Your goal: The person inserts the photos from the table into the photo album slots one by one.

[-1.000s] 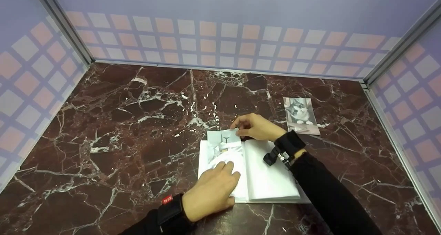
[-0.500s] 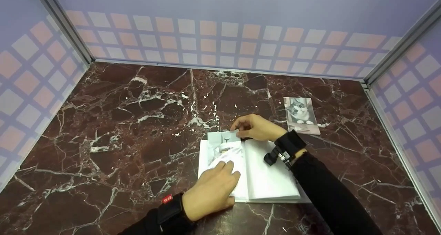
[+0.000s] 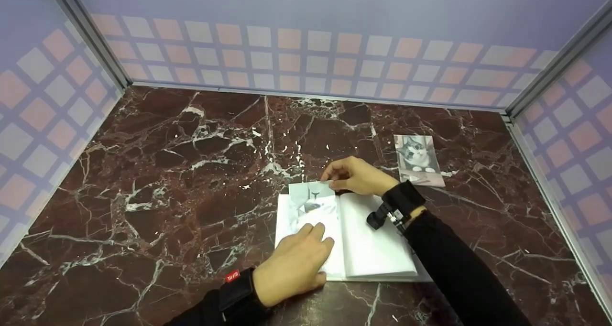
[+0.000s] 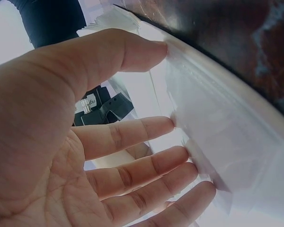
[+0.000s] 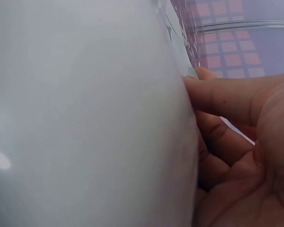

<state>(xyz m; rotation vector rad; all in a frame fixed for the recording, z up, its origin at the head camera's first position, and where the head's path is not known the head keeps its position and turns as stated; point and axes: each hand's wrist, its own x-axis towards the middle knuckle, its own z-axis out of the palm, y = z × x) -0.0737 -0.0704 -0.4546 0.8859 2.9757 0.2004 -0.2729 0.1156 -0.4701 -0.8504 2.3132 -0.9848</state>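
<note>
One picture card point(image 3: 302, 192), corner pinched in the right hand point(image 3: 359, 175), could buckle if the straight-fingered left hand point(image 3: 292, 265) presses the album page point(image 3: 336, 255) below too hard.

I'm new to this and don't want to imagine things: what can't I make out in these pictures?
Head: the pinched card's lower part, lost in glare and behind the left hand.
Head: the red tag's lettering, too small.
Left wrist: the little finger's base, cut off by the bottom edge.
Right wrist: what the pale surface is, too blurred.
</note>
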